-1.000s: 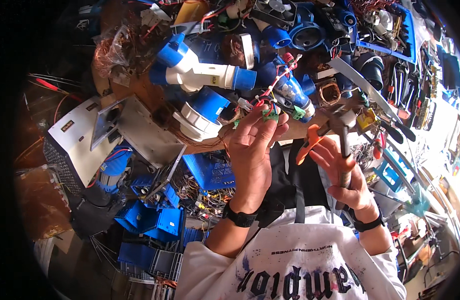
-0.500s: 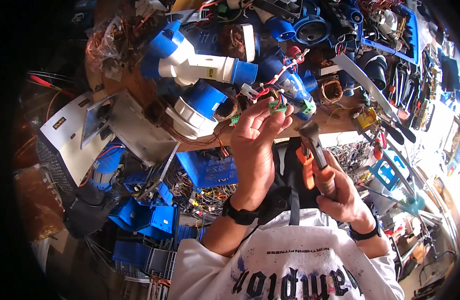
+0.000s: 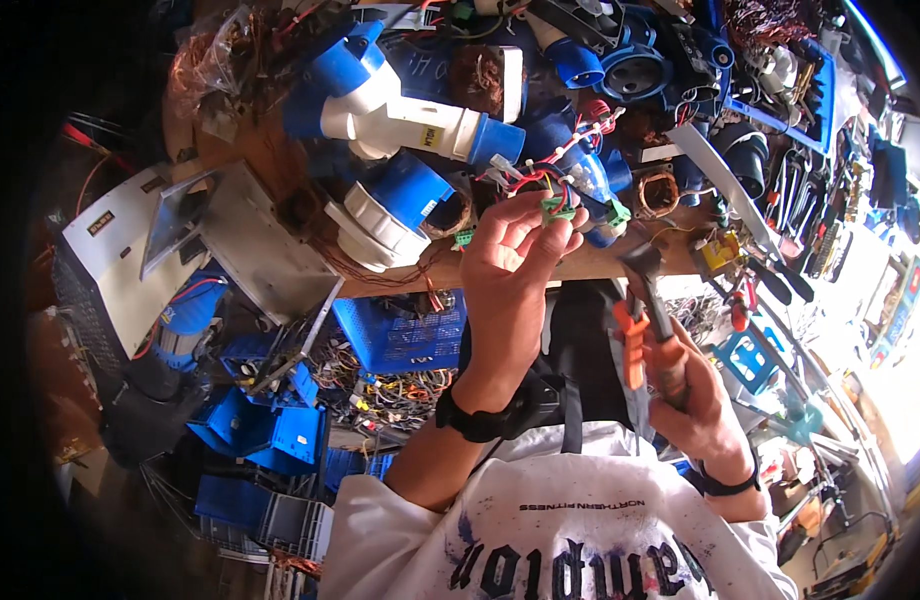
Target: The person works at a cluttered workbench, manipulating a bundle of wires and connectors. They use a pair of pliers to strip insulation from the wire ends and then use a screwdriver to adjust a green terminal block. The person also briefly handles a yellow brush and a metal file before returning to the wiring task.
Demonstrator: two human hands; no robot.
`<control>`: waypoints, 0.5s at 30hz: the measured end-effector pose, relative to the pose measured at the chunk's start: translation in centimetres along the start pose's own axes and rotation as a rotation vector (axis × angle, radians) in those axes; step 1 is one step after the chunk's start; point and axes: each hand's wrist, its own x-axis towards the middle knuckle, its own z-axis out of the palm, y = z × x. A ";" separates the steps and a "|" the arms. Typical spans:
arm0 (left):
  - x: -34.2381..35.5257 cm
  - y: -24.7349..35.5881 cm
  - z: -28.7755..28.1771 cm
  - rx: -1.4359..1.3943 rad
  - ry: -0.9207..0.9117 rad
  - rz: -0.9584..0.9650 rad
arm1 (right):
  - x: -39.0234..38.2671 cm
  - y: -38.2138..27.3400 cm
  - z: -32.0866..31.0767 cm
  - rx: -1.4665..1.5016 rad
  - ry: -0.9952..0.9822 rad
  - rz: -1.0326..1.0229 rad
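My left hand [image 3: 515, 270] pinches a small green terminal block [image 3: 557, 208] between thumb and fingers. Red and dark wires [image 3: 528, 180] run from the block toward the bench behind. To the right, my right hand [image 3: 695, 410] is closed around an orange-handled tool [image 3: 666, 362] with a broad, dark metal head pointing up. Held alongside it is a second orange-handled hand tool [image 3: 631, 345], its metal part pointing down toward me; its kind is hard to make out. Both tools are apart from the terminal block.
Blue-and-white industrial plugs [image 3: 435, 130] crowd the wooden bench [image 3: 590, 268]. Pliers and screwdrivers [image 3: 795, 185] lie at the right. Beneath the bench edge are a blue crate [image 3: 405, 335] and loose cables. An open metal box [image 3: 115, 245] stands at left, above blue bins [image 3: 265, 430].
My right hand has turned the tools slightly and lowered a little, exposing the second tool's metal part. My left hand keeps its pinch on the terminal block. The view has shifted slightly.
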 end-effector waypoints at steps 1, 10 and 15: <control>0.1 0.0 0.1 -0.023 -0.007 0.000 | -1.2 -0.3 -0.4 0.049 0.051 0.066; 0.1 -1.0 0.3 0.063 -0.010 0.109 | -2.1 -5.7 -8.5 -0.386 0.025 0.306; 0.5 -1.7 0.4 0.020 -0.011 0.105 | 3.1 -10.2 -9.2 -0.562 -0.130 0.470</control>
